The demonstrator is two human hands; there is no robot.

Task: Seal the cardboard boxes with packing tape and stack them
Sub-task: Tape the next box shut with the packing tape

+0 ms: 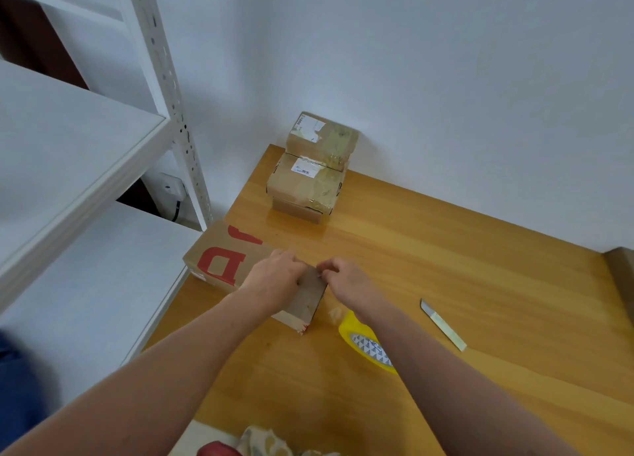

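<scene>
Left hand [276, 277] is gripping cardboard box [223, 260], fingers curled over it. Right hand [346, 282] is pinching its end edge

The wooden counter [446, 266] sits pushed into a white corner. At its far end, against the wall, stands a stack of taped boxes [305, 181]. A long cardboard box [223, 256] with red lettering lies along the left edge, overhanging it a little. Just beside its near end are a yellow tape roll [368, 347] and a crumpled scrap [334, 313]. To their right lies a bare blade [442, 323].
</scene>
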